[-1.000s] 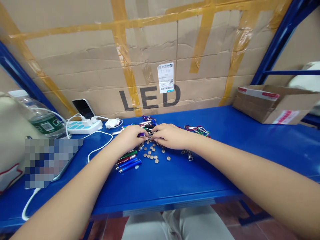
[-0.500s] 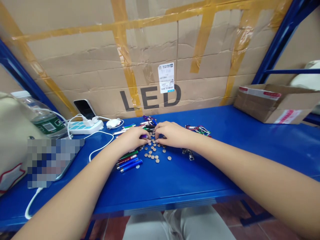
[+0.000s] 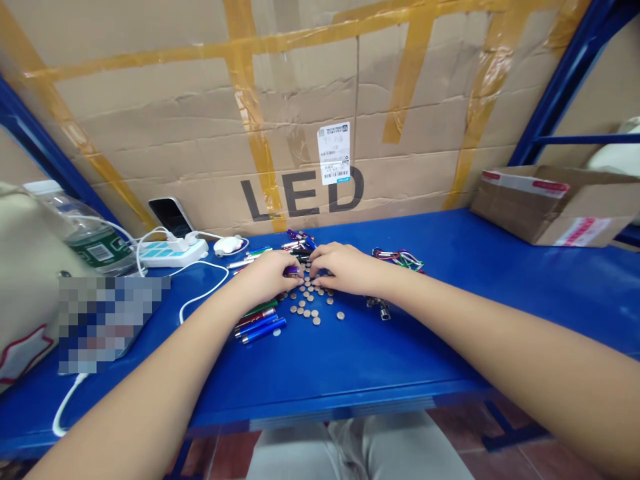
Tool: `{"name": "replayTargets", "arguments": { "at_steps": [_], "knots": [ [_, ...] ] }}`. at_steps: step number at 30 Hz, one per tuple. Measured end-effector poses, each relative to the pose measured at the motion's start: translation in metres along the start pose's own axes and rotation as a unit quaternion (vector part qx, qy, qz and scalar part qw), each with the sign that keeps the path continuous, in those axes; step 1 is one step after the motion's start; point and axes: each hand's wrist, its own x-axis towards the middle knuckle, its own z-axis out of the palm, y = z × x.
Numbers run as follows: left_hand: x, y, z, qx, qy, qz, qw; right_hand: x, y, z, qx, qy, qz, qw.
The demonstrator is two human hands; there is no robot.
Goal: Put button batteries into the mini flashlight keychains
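My left hand (image 3: 267, 275) is closed, thumb and fingers pinching a small purple metal tube (image 3: 292, 271). My right hand (image 3: 343, 268) faces it with curled fingers, their tips down among small round button cells (image 3: 307, 313) scattered on the blue table. What those right fingertips hold, if anything, is hidden. Under and in front of my left wrist lie several metal tubes (image 3: 264, 329) in blue, red and green, side by side. Beyond both hands is a pile of small purple, blue and silver parts (image 3: 300, 237).
Coloured carabiners (image 3: 400, 259) and small metal end pieces (image 3: 383, 309) lie beside my right wrist. A white power strip (image 3: 173, 253) with cables, a bottle (image 3: 95, 240) and a bag (image 3: 35, 280) stand left. An open cardboard box (image 3: 555, 207) sits at the right; a taped carton forms the back.
Both hands stay in nearly the same spot, with the left fingers shifting slightly around the purple tube. The whole view has moved a little.
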Motion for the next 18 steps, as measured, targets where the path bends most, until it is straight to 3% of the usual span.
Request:
{"name": "replayTargets", "arguments": {
  "at_steps": [10, 15, 18],
  "knots": [
    [-0.012, -0.008, -0.018, -0.007, -0.005, 0.009, 1.000, 0.004, -0.005, 0.000, 0.010, 0.002, 0.035, 0.999],
    [-0.020, -0.007, -0.029, -0.018, -0.082, -0.046, 0.995, 0.003, -0.008, -0.006, 0.056, -0.036, 0.073, 0.995],
    [-0.022, -0.006, -0.030, -0.019, -0.098, -0.058, 0.993, 0.001, -0.008, -0.008, 0.063, -0.039, 0.075, 0.994]
  ]
}}
